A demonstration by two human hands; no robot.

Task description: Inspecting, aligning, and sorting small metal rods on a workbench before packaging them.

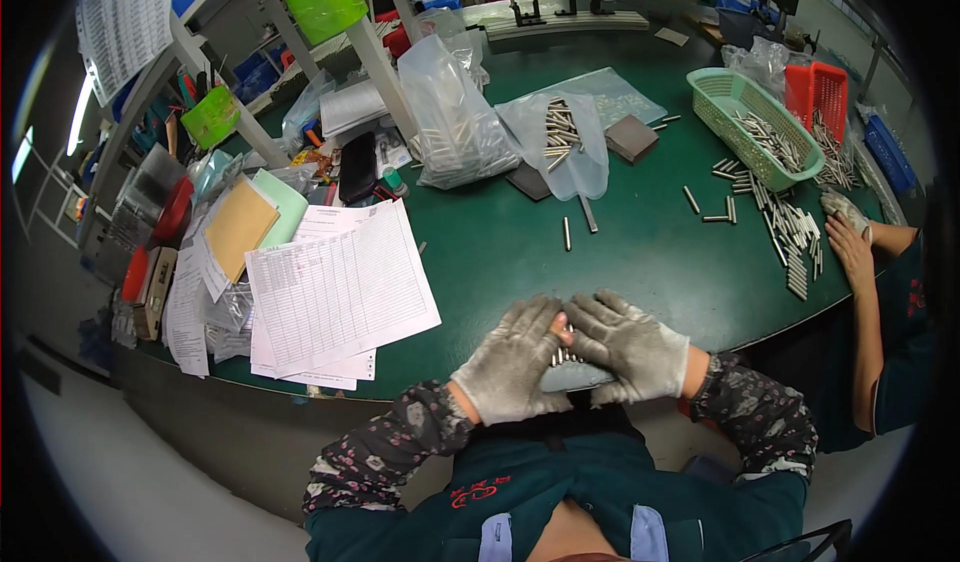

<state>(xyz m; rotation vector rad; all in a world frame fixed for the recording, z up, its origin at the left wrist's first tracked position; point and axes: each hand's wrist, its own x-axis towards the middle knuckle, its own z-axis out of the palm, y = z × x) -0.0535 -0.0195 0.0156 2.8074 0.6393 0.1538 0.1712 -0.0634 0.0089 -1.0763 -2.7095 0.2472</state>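
My left hand (pixel 512 360) and my right hand (pixel 637 350), both in worn grey-white gloves, meet at the table's near edge. Their fingers are stretched out and lie flat, the tips pointing away from me. Between and beneath the palms, short metal pins (pixel 566 356) show in a small cluster. Under them a grey-blue flat piece (pixel 578 376) is partly visible, though the hands cover most of it. A single metal pin (pixel 567 234) lies on the green table (pixel 490 262) beyond my fingers.
Paper forms (pixel 345 282) lie to the left. Farther back are a plastic bag (pixel 450 122), a clear bag of pins (pixel 560 137) and a dark block (pixel 632 139). At right are a green basket (pixel 745 127), loose pins (pixel 795 232) and a co-worker's hands (pixel 850 237).
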